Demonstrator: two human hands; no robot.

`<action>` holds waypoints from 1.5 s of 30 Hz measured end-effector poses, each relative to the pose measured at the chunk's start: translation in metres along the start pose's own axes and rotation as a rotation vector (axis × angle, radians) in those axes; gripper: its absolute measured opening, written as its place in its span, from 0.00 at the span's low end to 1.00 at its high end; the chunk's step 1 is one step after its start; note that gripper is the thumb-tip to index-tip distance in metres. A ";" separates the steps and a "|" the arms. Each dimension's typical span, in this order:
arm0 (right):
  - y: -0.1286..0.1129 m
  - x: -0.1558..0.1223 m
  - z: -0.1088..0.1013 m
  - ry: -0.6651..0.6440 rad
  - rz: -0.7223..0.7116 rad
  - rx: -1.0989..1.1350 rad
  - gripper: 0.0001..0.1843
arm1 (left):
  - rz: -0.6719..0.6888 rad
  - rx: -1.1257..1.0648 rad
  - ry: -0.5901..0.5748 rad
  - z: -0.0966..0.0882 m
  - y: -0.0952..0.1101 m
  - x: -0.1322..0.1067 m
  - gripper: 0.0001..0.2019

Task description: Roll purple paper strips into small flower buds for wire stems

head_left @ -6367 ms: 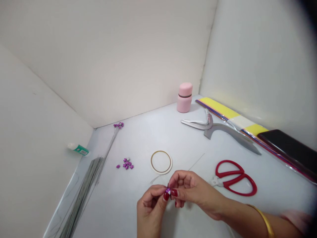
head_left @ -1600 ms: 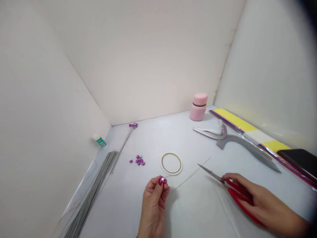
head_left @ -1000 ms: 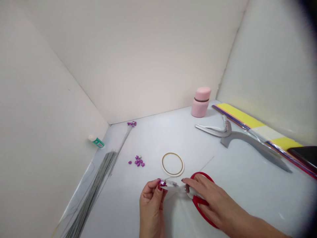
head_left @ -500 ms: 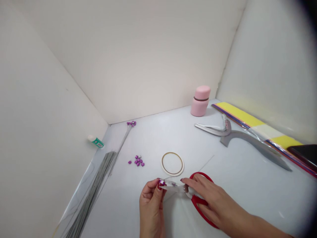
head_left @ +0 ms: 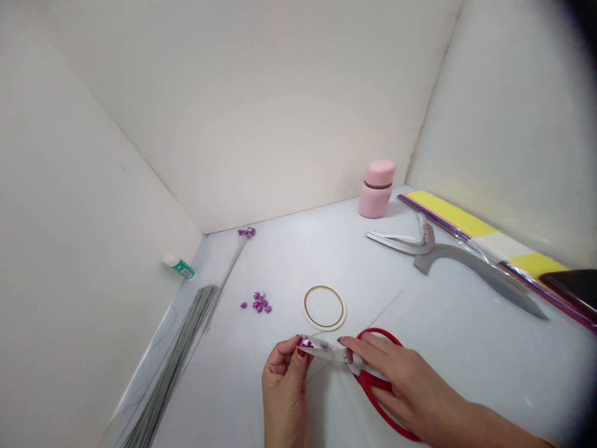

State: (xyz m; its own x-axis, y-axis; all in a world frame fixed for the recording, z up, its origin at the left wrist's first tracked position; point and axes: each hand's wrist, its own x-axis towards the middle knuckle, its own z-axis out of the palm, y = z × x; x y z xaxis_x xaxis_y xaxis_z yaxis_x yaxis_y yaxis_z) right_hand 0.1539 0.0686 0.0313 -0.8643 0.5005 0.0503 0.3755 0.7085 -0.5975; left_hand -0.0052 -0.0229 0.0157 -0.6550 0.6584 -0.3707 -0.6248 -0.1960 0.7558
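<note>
Between the thumb and fingers of my left hand (head_left: 286,379) is a small shiny purple piece (head_left: 305,341), mostly covered by the fingertips. My right hand (head_left: 410,379) is closed around the red handles of a pair of scissors (head_left: 373,379). The parted blades lie around the purple piece, close to my left fingertips. Just beyond the blades a thin roll of tape (head_left: 325,308) lies flat on the table. A thin wire (head_left: 385,308) runs slantwise under the scissors. Left of my hands rests a loose cluster of purple pieces (head_left: 261,303).
A bundle of grey wires (head_left: 177,361) lies at left, beside purple-tipped wires (head_left: 233,258) and a green-and-white glue stick (head_left: 180,266). Toward the back right stand a pink flask (head_left: 377,190), a grey curved cutout (head_left: 448,252), yellow-topped packaged sheets (head_left: 471,227) and a dark phone-like object (head_left: 571,289).
The scissors have shifted slightly left, their blades reaching further over the purple piece and my left fingertips. My left hand keeps its pinch almost unmoved.
</note>
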 end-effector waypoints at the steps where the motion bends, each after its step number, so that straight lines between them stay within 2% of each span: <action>1: 0.000 0.000 0.000 0.003 -0.005 0.004 0.31 | -0.005 -0.002 0.000 0.000 0.000 0.000 0.09; 7: 0.003 0.000 0.003 0.053 -0.041 -0.023 0.32 | -0.005 -0.011 0.019 -0.002 0.000 0.001 0.09; 18: 0.009 0.000 0.007 0.199 -0.117 -0.203 0.31 | -0.016 -0.013 0.033 0.003 0.000 -0.001 0.09; 25: 0.011 -0.001 0.007 0.184 -0.129 -0.206 0.30 | -0.033 -0.028 0.034 0.005 0.002 -0.001 0.10; 30: 0.010 -0.002 0.007 0.179 -0.097 -0.163 0.29 | -0.045 -0.019 0.048 0.006 0.003 -0.003 0.10; 34: 0.010 -0.001 0.009 0.145 -0.072 0.025 0.29 | -0.048 -0.006 0.057 0.008 0.004 -0.003 0.12; 36: 0.013 0.001 0.006 0.150 -0.029 0.091 0.28 | -0.048 -0.001 0.061 0.009 0.005 -0.003 0.12; 38: 0.023 0.002 -0.004 0.202 0.061 0.020 0.25 | -0.047 0.001 0.065 0.011 0.006 -0.004 0.12; 42: 0.065 -0.007 -0.035 0.291 0.396 -0.380 0.22 | -0.049 -0.003 0.064 0.015 0.007 -0.008 0.12; 45: 0.102 -0.025 -0.056 0.245 0.499 -0.573 0.23 | -0.072 -0.035 0.038 0.016 0.008 -0.010 0.12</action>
State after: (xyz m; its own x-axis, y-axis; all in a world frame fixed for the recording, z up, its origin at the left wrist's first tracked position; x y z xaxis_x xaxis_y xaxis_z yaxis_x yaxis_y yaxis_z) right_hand 0.2320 0.1560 0.0140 -0.4758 0.8739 0.0999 0.8697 0.4844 -0.0952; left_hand 0.0031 -0.0194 0.0340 -0.6231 0.6438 -0.4442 -0.6848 -0.1747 0.7074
